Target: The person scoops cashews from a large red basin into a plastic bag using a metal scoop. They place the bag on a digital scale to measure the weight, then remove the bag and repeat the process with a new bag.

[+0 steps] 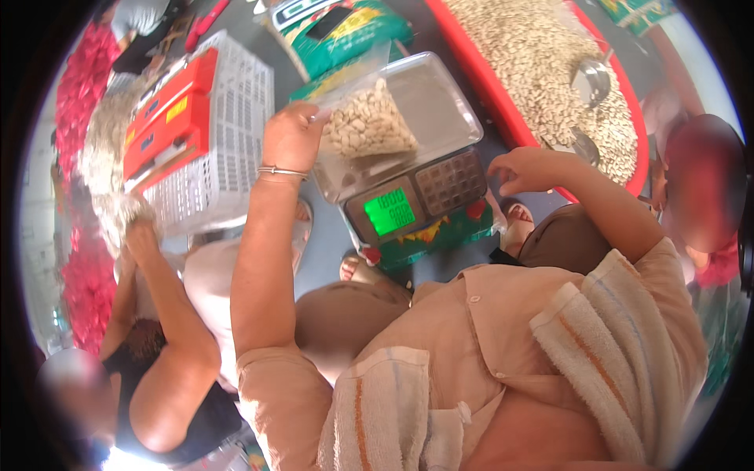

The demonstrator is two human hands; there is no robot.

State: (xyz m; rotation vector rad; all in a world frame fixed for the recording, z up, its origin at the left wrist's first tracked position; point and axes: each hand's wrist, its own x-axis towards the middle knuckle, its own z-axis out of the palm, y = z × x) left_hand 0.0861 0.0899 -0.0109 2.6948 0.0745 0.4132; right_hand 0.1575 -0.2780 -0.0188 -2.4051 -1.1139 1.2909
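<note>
A clear plastic bag of pale seeds or beans rests on the metal pan of a digital scale, whose display glows green. My left hand, with a bracelet at the wrist, pinches the upper left edge of the bag. To the right of the scale my right hand is raised with bent fingers and nothing in it, between the keypad and a long red tub. Loose pale seeds or beans fill the tub, and metal scoops lie among them.
A white plastic crate with red boxes stands on the left. Beside it a person handles clear bags. Printed green sacks lie behind the scale, one bearing a dark phone-like object. Another person is at the right edge.
</note>
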